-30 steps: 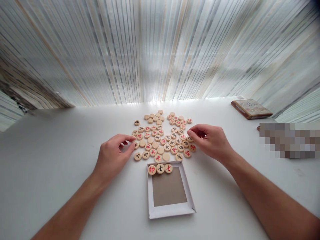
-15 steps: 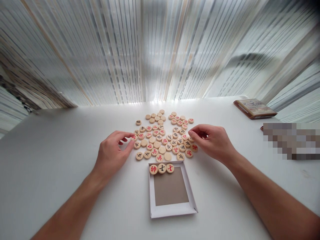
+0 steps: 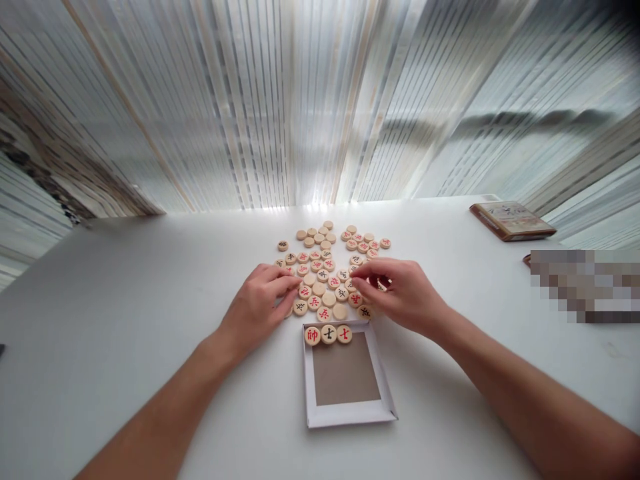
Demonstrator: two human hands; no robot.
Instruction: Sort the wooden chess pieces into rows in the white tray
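Note:
Several round wooden Chinese chess pieces [image 3: 323,275] lie spread on the white table, some with red or black characters, some blank side up. My left hand [image 3: 263,297] hovers over the left part of the spread, thumb and fingertips pinched together; anything between them is hidden. Over the right part, my right hand [image 3: 400,290] has its thumb and index fingertips close together beside pieces near the middle. I cannot make out whether it grips one. Nearer to me, a shallow white box tray [image 3: 350,413] holds three pieces [image 3: 329,334] in a row along its far edge, characters up.
A flat brown-edged box [image 3: 513,220] with a printed cover lies at the back right of the table [image 3: 125,320]. In front of it is a pixelated object [image 3: 585,287]. Striped sheer curtains [image 3: 310,100] hang behind the table's far edge.
Both hands have moved inward over the pieces, the left one rightward and the right one leftward. The three pieces in the tray stay in place; the view has shifted slightly.

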